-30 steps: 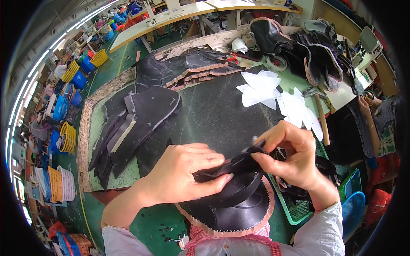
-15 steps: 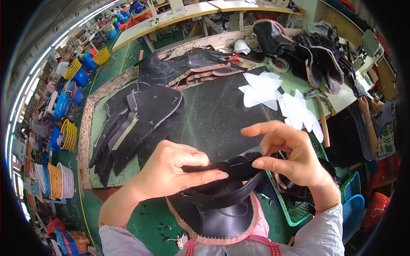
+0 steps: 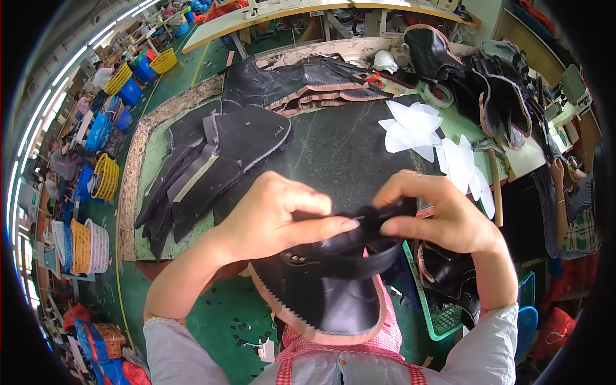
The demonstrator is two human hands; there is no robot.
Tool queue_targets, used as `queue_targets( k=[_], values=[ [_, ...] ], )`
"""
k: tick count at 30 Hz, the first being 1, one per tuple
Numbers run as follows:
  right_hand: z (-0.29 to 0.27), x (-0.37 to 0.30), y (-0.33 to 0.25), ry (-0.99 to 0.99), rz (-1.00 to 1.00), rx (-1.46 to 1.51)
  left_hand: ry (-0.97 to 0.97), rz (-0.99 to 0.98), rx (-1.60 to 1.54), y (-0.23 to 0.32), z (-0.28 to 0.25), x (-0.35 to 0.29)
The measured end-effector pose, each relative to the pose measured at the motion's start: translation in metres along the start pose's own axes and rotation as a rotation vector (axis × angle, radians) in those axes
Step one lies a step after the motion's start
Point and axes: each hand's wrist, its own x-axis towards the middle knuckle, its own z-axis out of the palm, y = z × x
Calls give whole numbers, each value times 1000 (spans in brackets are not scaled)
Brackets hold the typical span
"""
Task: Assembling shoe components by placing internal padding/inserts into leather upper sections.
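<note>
A black leather boot upper (image 3: 350, 305) with a pink, saw-toothed lower edge hangs in front of my apron. My left hand (image 3: 282, 218) pinches its top edge between thumb and bent fingers. Just across from it, my right hand (image 3: 443, 215) grips the same edge, thumb and forefinger closed on the black material. The part between both hands is blurred by motion. Beyond my left hand lies a pile of black cut pieces (image 3: 250, 141) with fuzzy edges. White petal-shaped sheets (image 3: 414, 128) lie beyond my right hand.
A dark work slab (image 3: 333, 151) covers the middle of the table. More black uppers (image 3: 289, 83) lie along its far side, near red-handled scissors (image 3: 375, 79). A hammer (image 3: 496, 186) rests at the right edge. Below it stands a green basket (image 3: 443, 321) holding black pieces. A person's arm (image 3: 559, 199) shows far right.
Both hands have risen slightly with the boot upper. My right forefinger, stretched out before, has come down onto the edge. The whole view has shifted a little.
</note>
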Motion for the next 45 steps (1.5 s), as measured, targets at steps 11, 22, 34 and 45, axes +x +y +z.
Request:
queue_targets(
  k=[11, 22, 34, 45],
  values=[
    [-29, 20, -1, 216, -277, -632, 48, 6, 252, -38, -74, -13],
    [41, -9, 43, -271, 186, -489, 201, -35, 618, -142, 3, -91],
    [21, 139, 87, -225, -271, -651, 726, -468, -439, -161, 39, -70],
    [5, 158, 109, -21, -284, -731, 1024, -207, -232, -143, 6, -49]
  ],
)
